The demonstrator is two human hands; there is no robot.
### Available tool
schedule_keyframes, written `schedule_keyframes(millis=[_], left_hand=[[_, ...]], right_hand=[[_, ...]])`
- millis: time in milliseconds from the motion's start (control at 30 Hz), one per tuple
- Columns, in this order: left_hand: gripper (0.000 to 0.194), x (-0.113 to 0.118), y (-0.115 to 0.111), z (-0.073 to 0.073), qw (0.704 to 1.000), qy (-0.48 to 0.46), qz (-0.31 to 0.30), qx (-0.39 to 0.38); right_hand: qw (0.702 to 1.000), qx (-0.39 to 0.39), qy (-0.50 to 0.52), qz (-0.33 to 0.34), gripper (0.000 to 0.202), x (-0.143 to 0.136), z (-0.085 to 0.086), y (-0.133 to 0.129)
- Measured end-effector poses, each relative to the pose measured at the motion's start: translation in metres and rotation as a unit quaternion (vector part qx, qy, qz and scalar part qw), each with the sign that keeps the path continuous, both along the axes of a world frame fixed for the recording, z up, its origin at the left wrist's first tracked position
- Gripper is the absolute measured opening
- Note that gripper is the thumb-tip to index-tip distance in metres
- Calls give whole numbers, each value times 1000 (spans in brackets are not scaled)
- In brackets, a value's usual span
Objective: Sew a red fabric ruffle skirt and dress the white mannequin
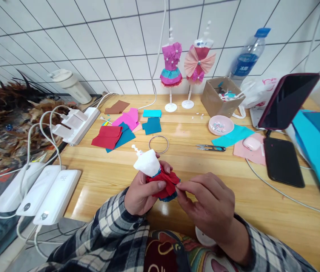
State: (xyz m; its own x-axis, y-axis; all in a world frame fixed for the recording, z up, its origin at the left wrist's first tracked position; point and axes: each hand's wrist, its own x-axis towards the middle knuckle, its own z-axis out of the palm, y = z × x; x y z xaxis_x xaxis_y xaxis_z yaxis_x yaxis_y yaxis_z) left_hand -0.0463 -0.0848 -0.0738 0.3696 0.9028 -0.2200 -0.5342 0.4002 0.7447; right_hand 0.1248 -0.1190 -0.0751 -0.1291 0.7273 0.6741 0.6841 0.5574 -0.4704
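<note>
My left hand (145, 190) is wrapped round a small dress-form stand (148, 161) with a white top, tilted to the left. Over its lower part lies a red pleated paper skirt (167, 185) with a dark blue layer under it. The left thumb presses on the red folds. At the skirt's right edge, my right hand (209, 198) pinches the red material between thumb and forefinger. Part of the stand's round white base (204, 237) shows below the right hand. A thin metal ring (158, 144) lies on the table just beyond my hands.
Red (106, 137), pink and blue sheets lie to the left. Two dressed mini forms (171, 64) stand at the back. Thread snips (211, 147), a pink dish (221, 125), a cardboard box (220, 100) and a phone (283, 161) are on the right. Cables and power banks (56, 196) crowd the left edge.
</note>
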Motion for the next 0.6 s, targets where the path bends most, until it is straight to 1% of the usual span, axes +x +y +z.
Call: schedule_keyframes(millis=[167,267,433,500,600], left_hand=[[61,1,0,2,1000,-4,-2,10],[66,1,0,3,1000,-8,-2,12],[68,1,1,3,1000,-14,-8,13],[65,1,1,2,1000,-7,-5,13],[56,1,1,2,1000,6,-2,9]], right_hand=[[1000,2,12,-14,14,0,-1,0],[999,2,28,-19,16,-1,-3,1],[999,-16,24,-25,32,1,-1,-1],[999,-1,36,-20,29,3,1,-3],[998,19,62,7,18,6,4,-6]])
